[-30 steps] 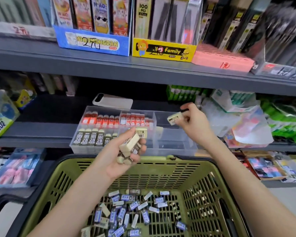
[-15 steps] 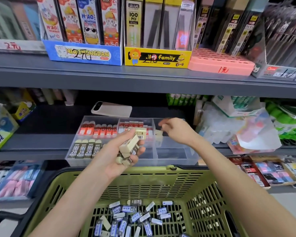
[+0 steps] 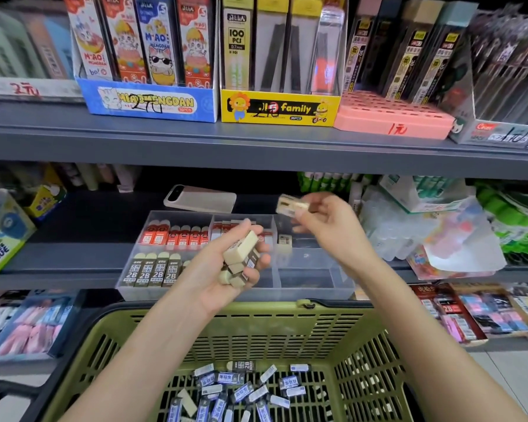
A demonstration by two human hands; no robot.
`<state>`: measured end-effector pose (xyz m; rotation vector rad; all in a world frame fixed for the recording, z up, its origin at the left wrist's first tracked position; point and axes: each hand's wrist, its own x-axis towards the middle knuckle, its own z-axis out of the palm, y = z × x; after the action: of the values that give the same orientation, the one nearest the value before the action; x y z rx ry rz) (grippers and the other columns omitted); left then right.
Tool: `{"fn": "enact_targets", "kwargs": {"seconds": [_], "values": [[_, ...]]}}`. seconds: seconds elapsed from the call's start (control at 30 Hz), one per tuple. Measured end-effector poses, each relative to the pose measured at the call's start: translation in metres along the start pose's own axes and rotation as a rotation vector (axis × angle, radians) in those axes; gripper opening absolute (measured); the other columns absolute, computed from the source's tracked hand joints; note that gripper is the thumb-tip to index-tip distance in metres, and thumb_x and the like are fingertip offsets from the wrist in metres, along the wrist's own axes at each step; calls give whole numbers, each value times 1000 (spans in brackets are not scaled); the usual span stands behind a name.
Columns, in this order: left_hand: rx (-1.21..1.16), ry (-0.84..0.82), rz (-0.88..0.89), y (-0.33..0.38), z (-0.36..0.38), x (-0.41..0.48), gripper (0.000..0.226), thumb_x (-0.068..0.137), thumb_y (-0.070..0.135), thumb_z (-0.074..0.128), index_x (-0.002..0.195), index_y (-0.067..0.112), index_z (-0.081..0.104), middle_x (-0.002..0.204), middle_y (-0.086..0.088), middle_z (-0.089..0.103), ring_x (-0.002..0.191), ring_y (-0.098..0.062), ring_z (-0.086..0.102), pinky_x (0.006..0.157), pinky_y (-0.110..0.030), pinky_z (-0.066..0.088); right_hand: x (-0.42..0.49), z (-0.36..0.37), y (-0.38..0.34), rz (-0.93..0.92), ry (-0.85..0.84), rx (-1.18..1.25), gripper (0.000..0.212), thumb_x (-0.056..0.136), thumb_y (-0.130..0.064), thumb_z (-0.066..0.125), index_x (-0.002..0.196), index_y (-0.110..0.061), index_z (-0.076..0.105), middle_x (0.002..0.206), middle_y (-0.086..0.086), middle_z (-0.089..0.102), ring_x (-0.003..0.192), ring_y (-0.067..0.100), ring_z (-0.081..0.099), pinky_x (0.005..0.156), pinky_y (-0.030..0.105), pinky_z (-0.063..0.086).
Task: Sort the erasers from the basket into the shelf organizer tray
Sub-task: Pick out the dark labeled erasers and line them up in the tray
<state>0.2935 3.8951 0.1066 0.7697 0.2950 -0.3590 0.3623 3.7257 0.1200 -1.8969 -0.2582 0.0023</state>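
**Stationery aisle: one eraser pinched above the tray, a handful in the other hand**

You stand before grey metal shelving (image 3: 256, 147) packed with stationery; on the upper board sit a blue display box (image 3: 150, 105), a yellow display box (image 3: 281, 109) and a pink box (image 3: 390, 120), and a glue carton (image 3: 0, 239) stands at the far left of the lower board. On that lower board, straight ahead of you, is the clear organizer tray (image 3: 317, 287), with a phone (image 3: 200, 199) lying just behind it. The tray's rear left compartment holds a row of red-sleeved erasers (image 3: 174, 236); its front left compartment holds a row of 2B erasers (image 3: 151, 272); a single eraser (image 3: 284, 240) stands in the rear right compartment.

Your left hand (image 3: 223, 269) is palm up in front of the tray, fingers curled round a bundle of cream erasers (image 3: 241, 251); it hides part of the middle compartments. Your right hand (image 3: 326, 223) is raised above the tray's right side; it pinches one eraser (image 3: 291, 205) between thumb and fingertips, clear of the tray, though the eraser is blurred and its label unreadable.

Below both forearms is the green basket (image 3: 256, 324); loose blue-sleeved erasers (image 3: 244, 391) lie scattered over its slotted floor.
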Motion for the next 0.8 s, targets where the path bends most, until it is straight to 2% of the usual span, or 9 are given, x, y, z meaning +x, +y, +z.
{"fn": "enact_targets", "kwargs": {"seconds": [0.07,0.13,0.2,0.3,0.4,0.47,0.67,0.8], "values": [[-8,15,7,4,-2,0,29,69,30,67,87,8,63,69,-9,61,54,-16,58,33,-15,38,20,-10,11,-8,29,-273,17,87,-4,60,103,-10,59,99,11,67,74,17,65,74,28,55],[-7,28,14,7,-3,0,25,69,31,67,79,9,63,69,-9,61,54,-16,59,32,-16,37,34,-10,23,-10,-22,-517,21,84,-5,61,104,-9,66,101,9,68,84,20,63,78,24,48],[4,37,25,8,-5,-1,25,68,31,68,78,9,63,70,-9,61,54,-17,59,32,-16,38,42,-5,32,4,-61,-622,22,83,-5,61,104,-9,69,105,6,68,96,20,62,81,18,42],[35,57,46,8,-10,-3,28,69,30,69,81,6,62,72,-11,62,56,-19,60,32,-18,39,43,0,37,10,-85,-583,25,83,-8,65,107,-9,69,109,5,68,100,19,62,87,20,43],[63,73,52,7,-13,-4,29,71,30,68,85,5,60,71,-11,62,56,-18,59,33,-18,40,43,1,40,-15,-110,-732,21,85,-11,60,104,-9,68,105,7,68,97,24,61,82,23,43],[68,82,56,7,-15,-4,31,70,30,68,86,5,59,71,-11,63,56,-18,60,33,-18,40,45,2,41,31,-141,-796,18,86,-11,54,100,-6,65,101,12,66,93,28,60,76,27,45],[114,66,96,7,-16,-4,39,66,31,70,93,7,57,72,-10,63,56,-19,60,34,-18,40,41,2,49,173,-366,-644,21,96,-24,47,107,-9,56,106,9,61,92,19,54,77,28,39],[126,77,106,5,-15,-4,40,69,29,67,99,6,55,70,-10,64,55,-19,62,34,-18,39,45,3,50,224,-401,-588,19,97,-24,45,109,-12,54,102,4,58,92,17,52,73,28,39]]}}
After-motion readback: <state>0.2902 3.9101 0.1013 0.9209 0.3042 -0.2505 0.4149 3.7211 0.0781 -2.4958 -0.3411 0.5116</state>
